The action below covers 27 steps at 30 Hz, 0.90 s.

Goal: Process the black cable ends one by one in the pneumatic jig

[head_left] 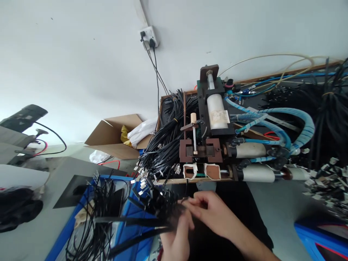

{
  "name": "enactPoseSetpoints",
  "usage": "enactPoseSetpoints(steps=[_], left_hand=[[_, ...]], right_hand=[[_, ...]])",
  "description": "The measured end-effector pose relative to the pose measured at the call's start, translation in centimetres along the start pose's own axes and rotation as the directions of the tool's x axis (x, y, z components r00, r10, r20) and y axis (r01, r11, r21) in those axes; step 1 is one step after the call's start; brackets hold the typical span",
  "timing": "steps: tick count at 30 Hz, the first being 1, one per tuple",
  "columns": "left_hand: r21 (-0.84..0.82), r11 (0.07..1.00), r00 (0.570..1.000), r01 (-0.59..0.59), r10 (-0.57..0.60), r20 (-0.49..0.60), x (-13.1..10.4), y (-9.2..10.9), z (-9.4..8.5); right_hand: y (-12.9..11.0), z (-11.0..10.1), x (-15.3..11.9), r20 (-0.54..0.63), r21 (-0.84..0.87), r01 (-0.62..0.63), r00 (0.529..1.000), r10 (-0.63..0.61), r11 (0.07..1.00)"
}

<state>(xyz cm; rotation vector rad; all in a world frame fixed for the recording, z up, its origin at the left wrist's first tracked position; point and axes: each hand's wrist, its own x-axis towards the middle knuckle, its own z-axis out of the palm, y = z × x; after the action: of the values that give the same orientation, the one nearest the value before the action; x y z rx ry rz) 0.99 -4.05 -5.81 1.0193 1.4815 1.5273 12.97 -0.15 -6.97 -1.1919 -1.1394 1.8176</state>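
Observation:
My left hand (178,235) is closed around a bundle of black cables (144,221), blurred by motion, whose ends reach out to the left. Close beside it, my right hand (214,212) pinches thumb and forefinger at the bundle's near side, on what looks like the end of one black cable (185,199). Just beyond both hands stands a pneumatic press fixture (201,152) with brown metal jaws and white-edged pads. A heap of black cables (165,145) with pale metal connectors lies to its left on the bench.
At lower left, a blue crate (67,230) holds loose black cables. An open cardboard box (108,139) contains white and yellow bags. Blue air hoses (301,119) and cylinders (258,173) extend right of the press. More cables (326,105) hang at the far right, above another blue crate (312,239).

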Motion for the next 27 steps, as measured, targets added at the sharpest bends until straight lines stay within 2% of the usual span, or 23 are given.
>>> enactPoseSetpoints(steps=[2,4,7,13,16,18,20,22,24,27], left_hand=[[-0.048,0.999,0.993,-0.018,0.024,0.117,0.6,0.1,-0.4],[-0.050,0.999,0.994,0.019,-0.014,0.108,0.7,0.0,-0.7],[-0.050,0.992,0.994,0.112,-0.113,-0.006,0.0,-0.8,-0.7],[-0.023,0.987,0.986,0.161,-0.160,0.039,-0.3,-2.1,-0.6],[-0.015,0.989,0.985,0.150,-0.148,0.085,0.3,-2.1,-0.9],[-0.011,0.991,0.983,0.131,-0.129,0.129,0.8,-2.1,-1.2],[-0.035,0.993,0.986,0.112,-0.107,0.132,1.1,-2.1,-1.4],[-0.061,0.994,0.991,0.088,-0.081,0.110,1.5,-1.9,-1.4],[-0.074,0.995,0.995,0.073,-0.067,0.071,1.8,-1.6,-1.2],[-0.095,0.991,0.996,0.090,-0.086,0.038,2.2,-1.0,-0.8]], right_hand=[[-0.8,0.0,-1.2,-0.154,-0.153,0.196,0.963,-0.219,0.969],[-1.5,0.4,-2.3,-0.184,-0.113,0.317,0.924,-0.334,0.942],[-2.1,1.2,-2.8,-0.242,0.020,0.372,0.902,-0.357,0.928],[-2.4,1.5,-1.9,-0.321,-0.056,0.386,0.866,-0.383,0.921],[-2.0,1.3,-1.7,-0.337,0.036,0.371,0.879,-0.338,0.928],[-1.6,1.4,-1.5,-0.322,0.223,0.338,0.911,-0.259,0.914],[-1.3,1.6,-1.0,-0.259,0.482,0.255,0.955,-0.141,0.838],[-1.2,1.8,-0.5,-0.153,0.682,0.138,0.987,-0.045,0.718],[-1.3,1.8,-0.1,-0.040,0.780,0.030,0.999,0.002,0.625],[-1.5,1.7,0.3,0.065,0.835,-0.066,0.998,0.022,0.547]])
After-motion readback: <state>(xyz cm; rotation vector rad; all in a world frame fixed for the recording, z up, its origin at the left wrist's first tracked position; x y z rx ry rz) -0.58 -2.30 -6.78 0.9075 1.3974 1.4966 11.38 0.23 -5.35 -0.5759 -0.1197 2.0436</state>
